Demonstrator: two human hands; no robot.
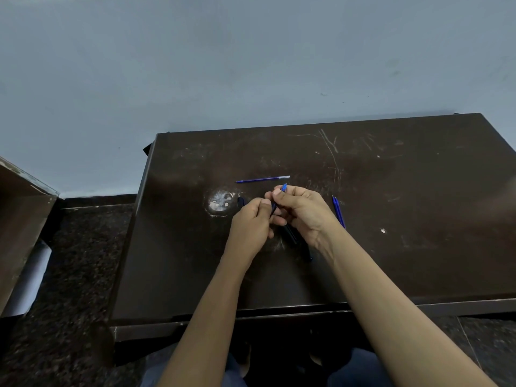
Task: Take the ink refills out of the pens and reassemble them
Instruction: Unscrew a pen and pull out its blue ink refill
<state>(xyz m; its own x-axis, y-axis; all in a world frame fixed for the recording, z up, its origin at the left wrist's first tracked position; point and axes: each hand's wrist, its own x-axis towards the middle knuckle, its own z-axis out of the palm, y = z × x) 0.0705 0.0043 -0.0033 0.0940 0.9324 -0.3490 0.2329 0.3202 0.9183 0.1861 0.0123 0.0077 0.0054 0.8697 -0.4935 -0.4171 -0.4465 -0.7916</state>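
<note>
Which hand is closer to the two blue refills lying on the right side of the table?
Right. The right hand sits just beside the two thin blue plastic refills, its wrist nearly over them; the left hand is farther left.

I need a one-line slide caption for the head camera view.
Both hands, left and right, hold a blue pen over a dark table; one refill lies beyond, two refills to the right.
</note>
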